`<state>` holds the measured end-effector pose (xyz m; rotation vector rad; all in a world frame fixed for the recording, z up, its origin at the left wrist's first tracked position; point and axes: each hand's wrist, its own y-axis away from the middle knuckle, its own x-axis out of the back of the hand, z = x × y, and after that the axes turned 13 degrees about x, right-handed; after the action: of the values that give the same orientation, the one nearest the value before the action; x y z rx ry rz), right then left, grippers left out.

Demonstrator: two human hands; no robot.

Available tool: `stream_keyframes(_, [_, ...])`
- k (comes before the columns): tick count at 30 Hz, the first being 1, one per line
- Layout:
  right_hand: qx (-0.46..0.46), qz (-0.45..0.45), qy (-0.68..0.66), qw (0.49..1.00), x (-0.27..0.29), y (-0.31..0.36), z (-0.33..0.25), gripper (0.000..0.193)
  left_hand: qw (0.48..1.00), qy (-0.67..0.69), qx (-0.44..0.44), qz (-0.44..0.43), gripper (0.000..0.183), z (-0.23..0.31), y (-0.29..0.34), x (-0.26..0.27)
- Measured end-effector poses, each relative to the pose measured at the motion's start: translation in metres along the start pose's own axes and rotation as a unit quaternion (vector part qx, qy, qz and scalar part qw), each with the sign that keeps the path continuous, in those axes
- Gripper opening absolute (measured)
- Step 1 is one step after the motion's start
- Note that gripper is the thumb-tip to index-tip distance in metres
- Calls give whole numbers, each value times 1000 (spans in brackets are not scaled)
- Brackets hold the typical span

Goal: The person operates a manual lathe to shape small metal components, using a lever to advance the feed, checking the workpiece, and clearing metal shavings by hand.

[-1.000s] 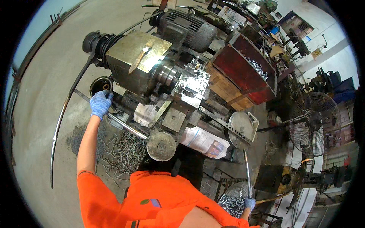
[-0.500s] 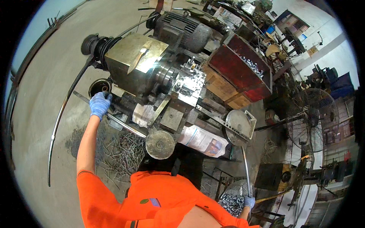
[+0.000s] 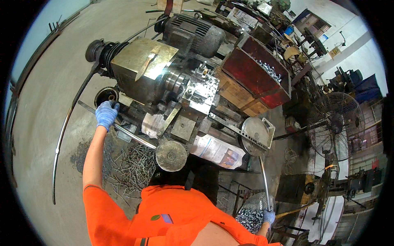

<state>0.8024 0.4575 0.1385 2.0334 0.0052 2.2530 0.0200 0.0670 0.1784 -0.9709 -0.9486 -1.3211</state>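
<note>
My left hand (image 3: 107, 115), in a blue glove, closes over a long metal lever (image 3: 135, 137); its fingertips are partly hidden. This lever slants down to a round, grimy disc (image 3: 172, 156) at the front of a lathe-like machine (image 3: 141, 69). Just beyond those fingers is a dark round cup (image 3: 106, 95). At the lower right, my gloved right hand (image 3: 269, 217) grips the lower end of a shiny steel lever (image 3: 264, 176), which rises to a round plate (image 3: 255, 133). The bright chuck (image 3: 175, 82) sits beside a tool block (image 3: 200, 93) covered in metal bits.
A mesh basket (image 3: 262, 201) of small metal parts stands beside my right hand. Behind the machine, a red bin (image 3: 254, 74) holds more parts. Metal shavings (image 3: 133, 164) lie on the floor at left. A large fan (image 3: 336, 123) stands at right. A brush (image 3: 145, 65) rests on the headstock.
The whole view has shifted slightly. Both hands stay on their levers, with little visible movement.
</note>
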Motion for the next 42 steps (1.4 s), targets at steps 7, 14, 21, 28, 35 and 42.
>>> stream_keyframes(7, [-16, -5, -9, 1000, 6, 9, -6, 49, 1000, -2, -1, 9, 28, -1, -2, -3])
stream_keyframes(14, [-3, 5, -14, 1000, 4, 12, -8, 46, 1000, 0, -5, 21, 30, -4, -2, -5])
stream_keyframes(21, [10, 34, -27, 999, -13, 8, 7, 44, 1000, -7, -1, 11, 31, -2, -1, -2])
stream_keyframes(28, [30, 59, -5, 998, -31, 4, 18, 44, 999, 7, -18, 34, 29, -4, -4, -7])
stream_keyframes(35, [1, 21, 3, 1000, -11, 12, 4, 46, 1000, 13, -17, 19, 27, -5, 0, -5])
stream_keyframes(42, [-13, 26, -3, 1000, -5, 20, 0, 45, 1000, -5, -9, 27, 30, -6, -1, -10])
